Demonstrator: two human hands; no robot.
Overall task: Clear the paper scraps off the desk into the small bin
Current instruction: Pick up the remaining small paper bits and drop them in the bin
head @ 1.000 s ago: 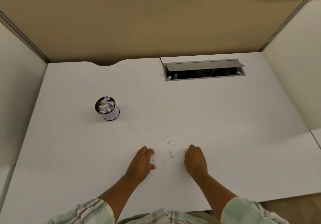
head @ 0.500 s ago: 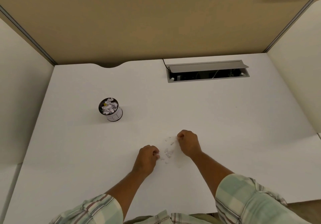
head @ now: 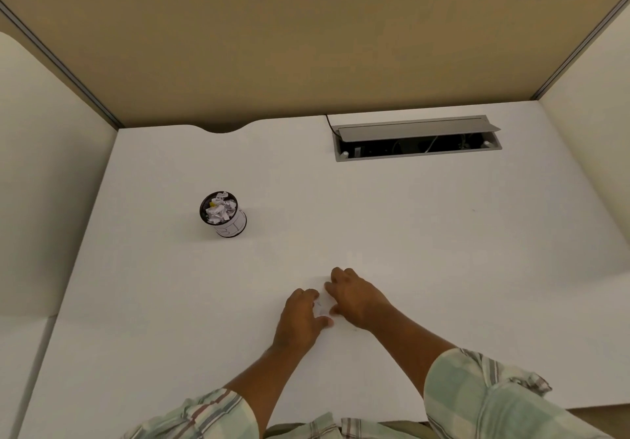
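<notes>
A small black bin (head: 223,214) with a white label stands on the left-middle of the white desk (head: 443,251), filled to the rim with crumpled paper. Near the front edge my two hands meet, almost touching. A few tiny white paper scraps (head: 321,308) lie in the narrow gap between them. My left hand (head: 300,319) is palm down, with curled fingers and thumb closing around the scraps. My right hand (head: 354,297) rests beside it with its fingers bent down onto the desk, pressing in from the right. Any scraps beneath the hands are hidden.
An open grey cable hatch (head: 417,138) is set into the desk at the back right. Tan and cream partition walls (head: 306,46) enclose the desk on three sides. The bin stands about a forearm's length to the far left of my hands.
My hands have closed in on each other, gathering the loose scraps that lay spread between them into one small heap. The right hand swept from the far side back toward the left hand.
</notes>
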